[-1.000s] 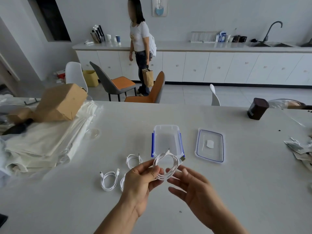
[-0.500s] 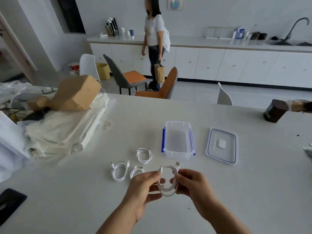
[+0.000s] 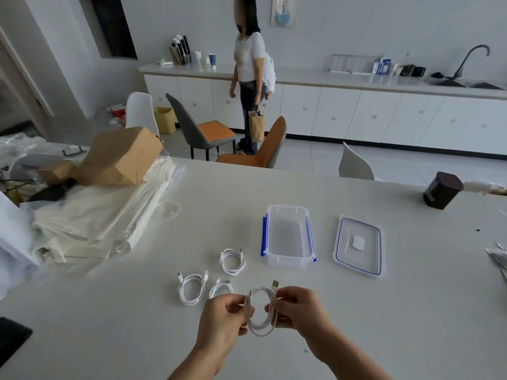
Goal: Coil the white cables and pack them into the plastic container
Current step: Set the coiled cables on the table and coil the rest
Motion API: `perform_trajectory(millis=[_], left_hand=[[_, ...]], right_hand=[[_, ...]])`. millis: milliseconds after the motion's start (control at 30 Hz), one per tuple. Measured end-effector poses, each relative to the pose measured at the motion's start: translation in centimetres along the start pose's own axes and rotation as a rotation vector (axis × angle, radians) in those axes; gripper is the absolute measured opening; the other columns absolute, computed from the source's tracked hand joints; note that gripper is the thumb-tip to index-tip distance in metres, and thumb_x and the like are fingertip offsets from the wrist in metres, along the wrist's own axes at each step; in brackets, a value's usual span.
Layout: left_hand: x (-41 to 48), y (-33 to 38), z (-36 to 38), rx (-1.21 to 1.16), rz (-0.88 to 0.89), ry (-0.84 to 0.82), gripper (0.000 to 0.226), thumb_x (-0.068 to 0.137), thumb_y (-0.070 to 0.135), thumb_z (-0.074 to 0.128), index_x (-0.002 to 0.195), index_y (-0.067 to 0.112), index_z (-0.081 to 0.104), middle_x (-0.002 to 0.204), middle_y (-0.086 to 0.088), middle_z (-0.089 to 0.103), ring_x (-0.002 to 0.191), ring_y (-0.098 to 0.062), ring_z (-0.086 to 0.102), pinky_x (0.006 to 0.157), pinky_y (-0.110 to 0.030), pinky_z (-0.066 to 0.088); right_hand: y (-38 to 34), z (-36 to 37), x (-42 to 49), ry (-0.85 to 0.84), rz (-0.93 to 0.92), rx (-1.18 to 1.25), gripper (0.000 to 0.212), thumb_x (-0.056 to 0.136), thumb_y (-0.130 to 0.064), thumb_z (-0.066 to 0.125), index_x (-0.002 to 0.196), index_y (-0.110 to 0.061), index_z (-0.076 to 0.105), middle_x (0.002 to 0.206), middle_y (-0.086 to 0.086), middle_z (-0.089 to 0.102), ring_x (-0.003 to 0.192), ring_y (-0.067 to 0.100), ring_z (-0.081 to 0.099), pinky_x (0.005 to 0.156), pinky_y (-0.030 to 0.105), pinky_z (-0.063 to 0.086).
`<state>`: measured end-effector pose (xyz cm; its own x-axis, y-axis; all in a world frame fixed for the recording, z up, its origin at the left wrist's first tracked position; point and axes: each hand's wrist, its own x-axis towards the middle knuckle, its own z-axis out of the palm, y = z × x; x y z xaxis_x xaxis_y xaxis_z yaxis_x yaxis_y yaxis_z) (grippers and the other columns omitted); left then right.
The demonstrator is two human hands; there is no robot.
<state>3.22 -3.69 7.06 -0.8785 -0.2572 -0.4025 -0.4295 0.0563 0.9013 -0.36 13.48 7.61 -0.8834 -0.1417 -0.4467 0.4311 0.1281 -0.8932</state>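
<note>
My left hand (image 3: 223, 316) and my right hand (image 3: 299, 311) hold one coiled white cable (image 3: 260, 329) between them above the table, each pinching one side of the loop. Its USB plug (image 3: 275, 284) sticks up by my right fingers. Three more coiled white cables lie on the table: one (image 3: 232, 261) near the container, one (image 3: 192, 289) further left, and one (image 3: 220, 289) partly hidden behind my left hand. The open clear plastic container (image 3: 288, 259) with blue clips stands empty just beyond my hands. Its lid (image 3: 358, 246) lies flat to its right.
Folded cream cloth (image 3: 90, 226) and a cardboard box (image 3: 123, 157) fill the table's left side. A dark jar (image 3: 443, 190) stands far right, a black object (image 3: 11, 338) at the near left edge. Chairs and a standing person (image 3: 251, 83) are beyond the table.
My right hand has closed onto the coil's right side, so both hands grip it. The hands have drawn back toward me, away from the container. The view has shifted left.
</note>
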Motion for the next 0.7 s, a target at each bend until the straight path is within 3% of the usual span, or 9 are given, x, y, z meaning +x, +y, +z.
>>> perform_trajectory(millis=[100,267,433,567,700], left_hand=[[0.4,-0.9,-0.1,0.033,-0.008,0.009,0.012,0.079,0.004,0.077,0.087,0.013,0.077,0.070,-0.006,0.076,0.057,-0.015,0.064,0.056,-0.029,0.057],[0.7,-2.4,-0.3,-0.034,-0.079,0.007,0.009,0.078,0.001,0.077,0.085,0.008,0.077,0.070,-0.010,0.075,0.055,-0.017,0.061,0.057,-0.030,0.057],[0.8,-3.7,-0.7,-0.093,-0.163,0.029,0.007,0.078,0.003,0.076,0.085,0.006,0.076,0.068,-0.010,0.072,0.054,-0.019,0.059,0.057,-0.030,0.057],[1.3,-4.9,-1.1,-0.073,-0.197,0.079,0.009,0.076,-0.002,0.073,0.083,0.004,0.074,0.062,-0.008,0.067,0.051,-0.020,0.051,0.051,-0.027,0.048],[1.8,-6.3,-1.1,-0.028,-0.223,0.153,0.004,0.075,0.005,0.074,0.072,0.008,0.074,0.055,-0.010,0.064,0.043,-0.020,0.047,0.049,-0.028,0.042]], right_hand=[[0.6,0.3,0.4,0.017,0.013,-0.012,0.009,0.087,0.007,0.062,0.089,0.005,0.071,0.088,0.028,0.073,0.077,0.037,0.071,0.081,0.052,0.060],[1.6,1.0,0.9,0.023,0.049,-0.053,0.008,0.084,0.008,0.063,0.085,0.007,0.071,0.086,0.031,0.070,0.070,0.029,0.069,0.076,0.047,0.062],[2.8,2.3,1.8,0.019,0.117,-0.055,0.015,0.082,0.013,0.060,0.085,0.005,0.072,0.076,0.021,0.069,0.069,0.029,0.069,0.075,0.047,0.063],[4.0,3.6,2.8,0.027,0.119,-0.129,0.002,0.078,0.005,0.069,0.077,0.004,0.071,0.069,0.016,0.065,0.066,0.027,0.065,0.075,0.056,0.060],[5.3,4.6,3.9,0.015,0.093,-0.284,0.004,0.069,-0.007,0.068,0.071,-0.005,0.072,0.063,0.008,0.066,0.063,0.023,0.067,0.069,0.053,0.061]])
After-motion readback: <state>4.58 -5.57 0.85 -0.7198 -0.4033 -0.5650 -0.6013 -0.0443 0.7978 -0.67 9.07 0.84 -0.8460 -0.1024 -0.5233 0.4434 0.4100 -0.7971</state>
